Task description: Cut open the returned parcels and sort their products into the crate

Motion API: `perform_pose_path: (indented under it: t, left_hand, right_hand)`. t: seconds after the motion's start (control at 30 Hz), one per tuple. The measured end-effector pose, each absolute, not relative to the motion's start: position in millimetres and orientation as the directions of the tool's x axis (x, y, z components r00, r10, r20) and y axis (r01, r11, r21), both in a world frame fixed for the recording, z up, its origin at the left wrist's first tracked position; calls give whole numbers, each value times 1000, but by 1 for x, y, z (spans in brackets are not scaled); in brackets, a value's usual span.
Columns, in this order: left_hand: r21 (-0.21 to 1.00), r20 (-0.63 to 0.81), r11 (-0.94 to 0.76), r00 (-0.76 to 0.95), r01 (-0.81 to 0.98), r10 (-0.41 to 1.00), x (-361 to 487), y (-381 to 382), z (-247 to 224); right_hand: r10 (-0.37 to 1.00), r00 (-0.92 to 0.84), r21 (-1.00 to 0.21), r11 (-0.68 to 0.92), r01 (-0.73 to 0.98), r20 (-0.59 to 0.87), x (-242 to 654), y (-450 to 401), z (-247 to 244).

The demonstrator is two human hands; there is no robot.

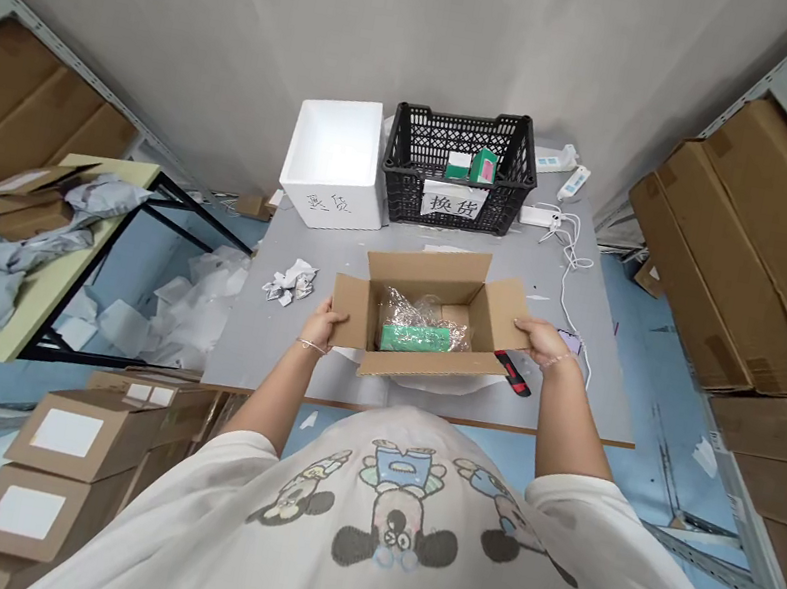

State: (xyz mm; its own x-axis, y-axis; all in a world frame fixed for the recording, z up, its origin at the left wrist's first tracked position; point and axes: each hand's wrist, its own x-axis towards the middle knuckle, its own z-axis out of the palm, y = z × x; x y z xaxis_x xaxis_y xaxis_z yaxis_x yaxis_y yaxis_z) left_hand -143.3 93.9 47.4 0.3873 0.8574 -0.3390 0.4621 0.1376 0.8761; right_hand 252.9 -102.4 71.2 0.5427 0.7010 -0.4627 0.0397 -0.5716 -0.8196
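Note:
An open cardboard box [415, 369] stands near the front edge of the grey table, its flaps spread outward. Inside lie a green box [416, 338] and clear plastic wrap [406, 310]. My left hand [321, 323] pinches the left flap, and my right hand [545, 342] grips the right flap between thumb and fingers. A red and black cutter [514, 375] lies beside the box, below my right hand. Partly hidden behind my right wrist is a phone [569, 342].
At the table's back stand a white foam box [333, 157] and a black crate [466, 145] holding small green-and-white boxes. Crumpled paper [291, 283] lies left; a power strip [540, 217] with white cables is at right. Stacked cartons [63, 439] stand on the floor at left.

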Motion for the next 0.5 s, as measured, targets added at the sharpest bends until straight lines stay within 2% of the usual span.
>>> perform_pose_path:
  t: [0.03,0.1,0.17,0.23,0.33,0.43,0.5]
  left_hand:
    - [851,-326,117,341,512,882,-147,95,45]
    - [736,-232,22,222,677,947,-149,95,42]
    - [557,-112,-122,219,822,969,-143,89,42]
    - [425,-88,-284,351,860,932,-134,80,45]
    - [403,-213,-417,527,815,823,-121,65,50]
    - [413,-338,-469,610,781,717,-119,55,52]
    - [408,-370,-513,651,755,663,-122,52,50]
  right_hand:
    - [678,554,-803,-595,28,-483,254,-111,67]
    - [627,658,-763,-635,122,-416,249,-122,58]
    - [647,735,-677,-635,372,-203,241,-127,52]
    - [775,629,-535,-557,635,-60,234,-126,51]
    - [913,380,-421,-406,811,-149,231,-121,54]
    - [925,265,-406,-361,840,-273,233,-122,57]
    - [922,215,-400,-338,852,-321,233,-125,54]
